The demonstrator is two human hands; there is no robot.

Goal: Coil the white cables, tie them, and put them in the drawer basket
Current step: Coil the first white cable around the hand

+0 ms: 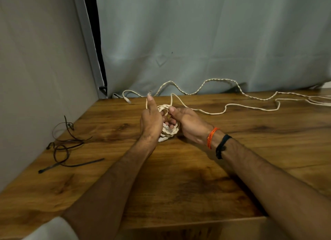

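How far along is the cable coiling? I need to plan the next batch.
Early. Done: a few loops form a small coil. In hand: both the left hand and right hand hold that coil and wind it. Left: much white cable trails loose across the table; the black zip ties lie unused; no drawer basket is in view.

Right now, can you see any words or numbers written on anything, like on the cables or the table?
None: no words, numbers, labels or brand marks can be read anywhere in this view.
White twisted cable: no print visible.
Brown wooden table: only wood grain.
Black plastic zip ties: plain.
Orange thread band and black band on the right wrist: no lettering.
Pale cloth backdrop: only a tiny dark speck, not text.
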